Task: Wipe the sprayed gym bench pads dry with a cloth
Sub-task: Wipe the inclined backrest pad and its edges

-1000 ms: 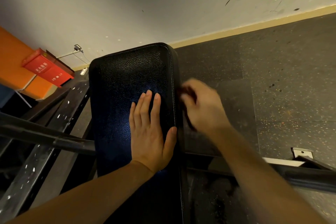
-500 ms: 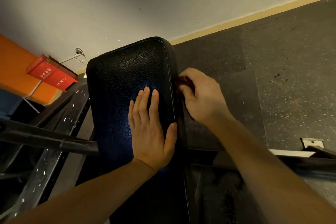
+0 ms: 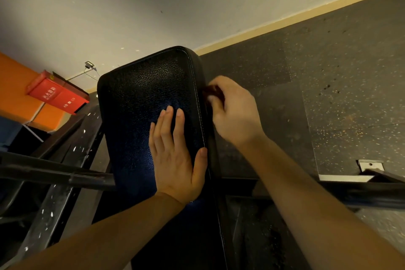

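The left grip lies flat, fingers straight, on top of the black pad, thumb along its right seam, while the right grip, fingers curled, pinches a dark red cloth against the pad's right side, above the speckled floor.

Wall: off-white wall, scuffed with dark marks and pale specks.
Skirting: tan baseboard where the wall meets the ground.
Floor: dark speckled rubber floor.
Left side: orange panel, with a red box bearing white characters against it.
Frame: black, paint-flecked metal bars, lower left.
Light: dim, warm.
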### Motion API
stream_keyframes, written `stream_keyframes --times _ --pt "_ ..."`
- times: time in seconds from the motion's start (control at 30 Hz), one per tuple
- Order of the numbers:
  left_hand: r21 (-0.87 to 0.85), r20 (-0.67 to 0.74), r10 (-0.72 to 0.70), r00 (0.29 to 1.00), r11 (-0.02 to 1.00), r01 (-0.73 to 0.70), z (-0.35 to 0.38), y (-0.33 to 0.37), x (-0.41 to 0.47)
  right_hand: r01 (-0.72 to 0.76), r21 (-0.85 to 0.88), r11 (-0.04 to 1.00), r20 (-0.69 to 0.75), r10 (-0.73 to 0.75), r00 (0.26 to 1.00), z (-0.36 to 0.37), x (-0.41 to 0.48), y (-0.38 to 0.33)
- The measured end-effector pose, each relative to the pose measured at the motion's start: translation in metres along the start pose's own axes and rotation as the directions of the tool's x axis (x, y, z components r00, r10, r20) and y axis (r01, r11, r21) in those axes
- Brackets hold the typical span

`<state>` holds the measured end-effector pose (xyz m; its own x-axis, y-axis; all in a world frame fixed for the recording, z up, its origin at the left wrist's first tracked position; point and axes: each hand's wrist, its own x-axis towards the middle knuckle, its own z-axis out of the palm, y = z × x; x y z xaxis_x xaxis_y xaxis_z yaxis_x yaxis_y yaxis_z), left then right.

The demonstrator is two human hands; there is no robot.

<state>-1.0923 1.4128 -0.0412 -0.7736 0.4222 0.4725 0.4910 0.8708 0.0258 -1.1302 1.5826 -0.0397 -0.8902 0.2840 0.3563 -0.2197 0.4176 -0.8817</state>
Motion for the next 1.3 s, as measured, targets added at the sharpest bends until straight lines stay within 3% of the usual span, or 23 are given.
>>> stream_keyframes --times 0.1,0.23,0.3,0.4,0.5,0.63,0.77,0.87,1.0,1.1,1.2,1.3 --pt "0.004 -0.001 -0.009 1.000 1.000 0.009 0.000 -0.001 0.000 0.022 0.064 0.998 -0.014 -0.022 1.000 0.006 -0.054 0.003" --pt "-0.012 -0.006 -0.002 1.000 1.000 0.002 0.001 -0.002 -0.001 0.062 0.022 0.998 0.205 -0.065 0.976 -0.005 -0.143 0.007" --pt "-0.004 -0.005 -0.006 1.000 1.000 0.006 0.001 -0.001 -0.001 0.088 -0.016 0.996 0.211 -0.083 0.974 -0.008 -0.124 0.007" --pt "0.000 -0.005 -0.008 1.000 1.000 0.008 0.001 0.000 0.000 0.155 -0.044 0.987 0.057 -0.153 0.987 -0.007 -0.047 -0.001" --pt "-0.003 -0.003 0.002 1.000 1.000 -0.002 0.001 0.000 0.000 0.103 -0.067 0.992 0.035 -0.100 0.994 -0.010 0.006 -0.006" --pt "0.009 -0.002 -0.004 1.000 1.000 0.004 0.001 -0.001 -0.001 0.143 0.008 0.990 0.025 -0.144 0.989 -0.002 -0.054 0.001" --pt "-0.011 -0.018 0.004 1.000 1.000 -0.005 0.002 -0.002 -0.001 0.175 -0.100 0.979 0.217 -0.150 0.965 -0.013 -0.138 0.002" --pt "-0.012 -0.014 0.000 1.000 1.000 0.000 0.002 -0.002 -0.002 0.199 -0.145 0.969 0.270 -0.155 0.950 -0.017 -0.127 -0.002" --pt "-0.001 -0.011 0.001 1.000 1.000 -0.001 0.001 -0.001 -0.001 0.143 -0.155 0.978 0.040 -0.139 0.990 -0.014 -0.027 -0.013" --pt "-0.011 -0.010 0.009 1.000 1.000 -0.009 0.001 -0.001 -0.001 0.100 -0.122 0.988 0.028 -0.097 0.995 -0.013 0.016 -0.012" --pt "-0.003 -0.017 0.007 1.000 1.000 -0.007 0.002 -0.002 -0.001 0.115 -0.020 0.993 0.008 -0.115 0.993 -0.006 -0.032 -0.005" --pt "-0.006 -0.020 0.004 1.000 1.000 -0.004 0.002 -0.003 -0.002 0.131 -0.040 0.991 0.179 -0.122 0.976 -0.009 -0.116 0.006"
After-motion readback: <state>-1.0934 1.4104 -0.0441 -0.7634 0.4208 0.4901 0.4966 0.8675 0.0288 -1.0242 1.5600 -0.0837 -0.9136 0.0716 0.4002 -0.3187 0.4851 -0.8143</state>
